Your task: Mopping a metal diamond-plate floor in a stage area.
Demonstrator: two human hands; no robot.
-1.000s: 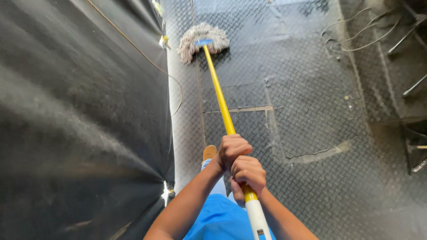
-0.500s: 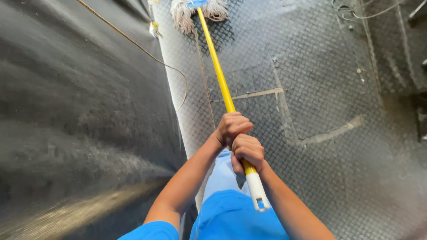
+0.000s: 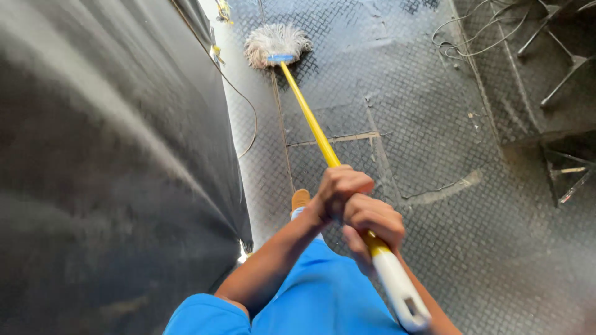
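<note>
Both hands, left hand (image 3: 338, 188) above right hand (image 3: 372, 220), fingers wrapped tight on the yellow mop handle (image 3: 310, 121). Mop head (image 3: 276, 43) lies far from the hands, near the black tarp (image 3: 112, 155); no wet streaks readable on the tread-plate floor (image 3: 422, 124), so progress cannot be judged.

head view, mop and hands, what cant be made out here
- Mop handle: the stretch inside the left hand and right hand is covered by the fingers.
- Black sheet on the left: blurred, and it hides whatever it covers.
- Orange shoe: mostly hidden by the left forearm and blue clothing.
- Cables and metal frames: cut off by the top and right edges.
</note>
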